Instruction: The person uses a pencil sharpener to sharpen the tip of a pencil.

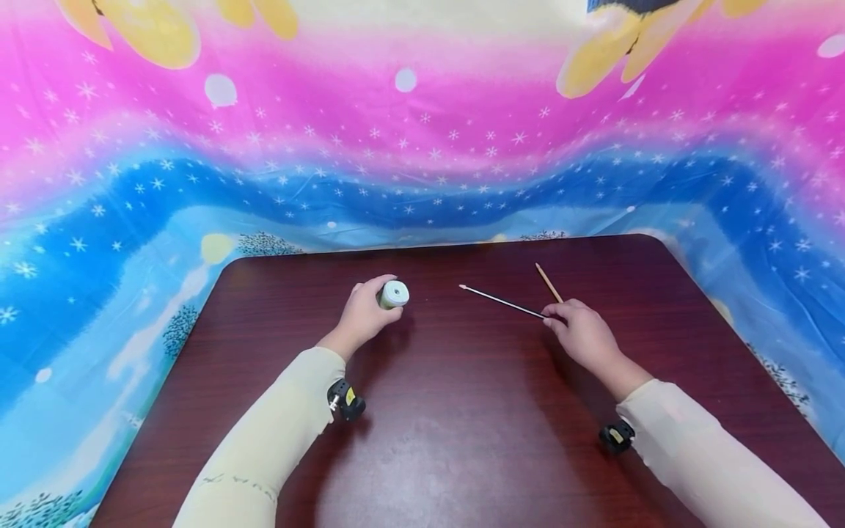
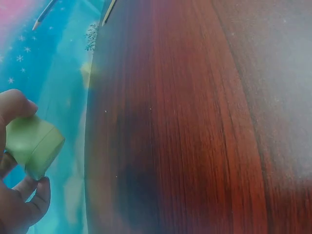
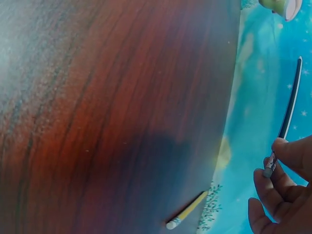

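My left hand (image 1: pixel 363 314) clamped round sharpener (image 1: pixel 395 294), my right hand (image 1: pixel 586 336) pinching dark pencil (image 1: pixel 505 302), yellow pencil (image 1: pixel 549 282) just beyond right hand.

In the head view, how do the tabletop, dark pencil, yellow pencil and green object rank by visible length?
1. Tabletop
2. Dark pencil
3. Yellow pencil and green object: unsure, both being partly covered
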### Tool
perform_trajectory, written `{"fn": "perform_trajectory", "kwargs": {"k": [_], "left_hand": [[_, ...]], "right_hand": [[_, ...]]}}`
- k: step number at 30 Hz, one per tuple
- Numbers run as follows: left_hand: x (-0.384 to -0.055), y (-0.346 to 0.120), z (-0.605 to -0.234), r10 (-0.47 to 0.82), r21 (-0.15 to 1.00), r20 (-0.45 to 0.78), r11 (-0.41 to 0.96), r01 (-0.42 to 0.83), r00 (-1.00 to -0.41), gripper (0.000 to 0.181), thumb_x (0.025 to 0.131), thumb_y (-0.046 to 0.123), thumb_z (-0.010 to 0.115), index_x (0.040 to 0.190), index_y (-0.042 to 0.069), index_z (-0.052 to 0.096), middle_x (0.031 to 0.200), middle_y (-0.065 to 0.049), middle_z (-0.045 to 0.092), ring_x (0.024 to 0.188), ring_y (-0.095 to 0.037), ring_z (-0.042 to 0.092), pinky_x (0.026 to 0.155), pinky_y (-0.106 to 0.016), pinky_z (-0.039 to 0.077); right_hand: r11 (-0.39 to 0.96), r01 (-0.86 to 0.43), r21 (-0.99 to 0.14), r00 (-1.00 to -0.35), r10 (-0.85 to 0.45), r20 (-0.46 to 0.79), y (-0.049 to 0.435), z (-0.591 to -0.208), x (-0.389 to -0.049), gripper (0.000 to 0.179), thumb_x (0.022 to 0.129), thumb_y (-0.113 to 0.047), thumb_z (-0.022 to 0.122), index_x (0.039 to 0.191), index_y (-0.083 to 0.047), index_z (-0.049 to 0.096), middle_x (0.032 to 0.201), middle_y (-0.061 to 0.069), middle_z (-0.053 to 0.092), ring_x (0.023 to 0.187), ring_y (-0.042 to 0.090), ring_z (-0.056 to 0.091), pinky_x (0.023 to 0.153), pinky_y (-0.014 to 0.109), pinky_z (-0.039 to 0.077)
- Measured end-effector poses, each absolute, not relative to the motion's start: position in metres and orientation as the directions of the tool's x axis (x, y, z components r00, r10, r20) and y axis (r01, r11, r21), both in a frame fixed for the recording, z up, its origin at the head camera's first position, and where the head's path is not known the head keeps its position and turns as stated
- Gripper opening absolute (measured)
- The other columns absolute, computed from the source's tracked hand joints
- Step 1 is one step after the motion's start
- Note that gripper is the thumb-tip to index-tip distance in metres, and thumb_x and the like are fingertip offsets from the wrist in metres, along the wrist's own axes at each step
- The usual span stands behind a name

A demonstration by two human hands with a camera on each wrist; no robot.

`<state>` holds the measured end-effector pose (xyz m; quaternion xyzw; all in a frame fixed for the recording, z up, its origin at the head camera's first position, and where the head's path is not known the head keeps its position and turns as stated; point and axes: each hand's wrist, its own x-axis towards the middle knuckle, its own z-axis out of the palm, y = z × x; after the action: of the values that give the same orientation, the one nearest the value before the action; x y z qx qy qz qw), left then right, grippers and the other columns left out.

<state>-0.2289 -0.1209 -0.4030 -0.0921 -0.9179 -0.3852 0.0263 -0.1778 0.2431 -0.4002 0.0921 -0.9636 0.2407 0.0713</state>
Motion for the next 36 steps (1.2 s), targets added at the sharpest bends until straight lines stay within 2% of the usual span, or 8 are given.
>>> {"fn": "perform_trajectory", "kwargs": {"k": [10, 25, 32, 36], "left_hand": [[-0.221, -0.119, -0.396, 0.217, 0.632, 0.150, 0.729, 0.262, -0.965, 0.068, 0.081, 0.023, 0.075, 0.142, 0.010, 0.048, 0.128, -0.013, 0.061, 0.107, -0.029, 0.050, 0.088, -0.043, 0.047], [-0.210, -0.111, -0.391, 0.345, 0.555, 0.167, 0.742, 0.377, -0.924, 0.071, 0.082, 0.022, 0.073, 0.145, 0.011, 0.043, 0.112, -0.012, 0.059, 0.092, -0.024, 0.053, 0.079, -0.038, 0.048], [-0.208, -0.111, -0.392, 0.360, 0.528, 0.184, 0.749, 0.401, -0.915, 0.073, 0.080, 0.023, 0.078, 0.145, 0.013, 0.045, 0.118, -0.014, 0.061, 0.101, -0.026, 0.055, 0.083, -0.039, 0.049], [-0.207, -0.111, -0.391, 0.358, 0.524, 0.220, 0.742, 0.419, -0.907, 0.067, 0.078, 0.022, 0.081, 0.137, 0.010, 0.053, 0.122, -0.013, 0.062, 0.104, -0.028, 0.057, 0.086, -0.042, 0.049]], "right_hand": [[0.872, -0.264, -0.411, -0.958, -0.187, 0.219, 0.240, -0.391, -0.174, 0.016, 0.091, -0.007, 0.065, 0.105, -0.001, 0.069, 0.098, 0.017, 0.063, 0.086, 0.033, 0.060, 0.077, 0.051, 0.048], [0.873, -0.299, -0.386, -0.944, -0.210, 0.255, 0.238, -0.378, -0.170, 0.014, 0.089, -0.006, 0.067, 0.101, -0.001, 0.071, 0.096, 0.015, 0.064, 0.085, 0.031, 0.061, 0.075, 0.050, 0.048], [0.877, -0.312, -0.365, -0.939, -0.227, 0.256, 0.236, -0.378, -0.171, 0.013, 0.088, -0.007, 0.068, 0.100, -0.004, 0.071, 0.093, 0.012, 0.064, 0.083, 0.029, 0.060, 0.073, 0.047, 0.048], [0.880, -0.317, -0.353, -0.936, -0.231, 0.266, 0.235, -0.377, -0.171, 0.013, 0.087, -0.007, 0.069, 0.099, -0.005, 0.072, 0.091, 0.011, 0.064, 0.080, 0.027, 0.059, 0.070, 0.045, 0.047]]}}
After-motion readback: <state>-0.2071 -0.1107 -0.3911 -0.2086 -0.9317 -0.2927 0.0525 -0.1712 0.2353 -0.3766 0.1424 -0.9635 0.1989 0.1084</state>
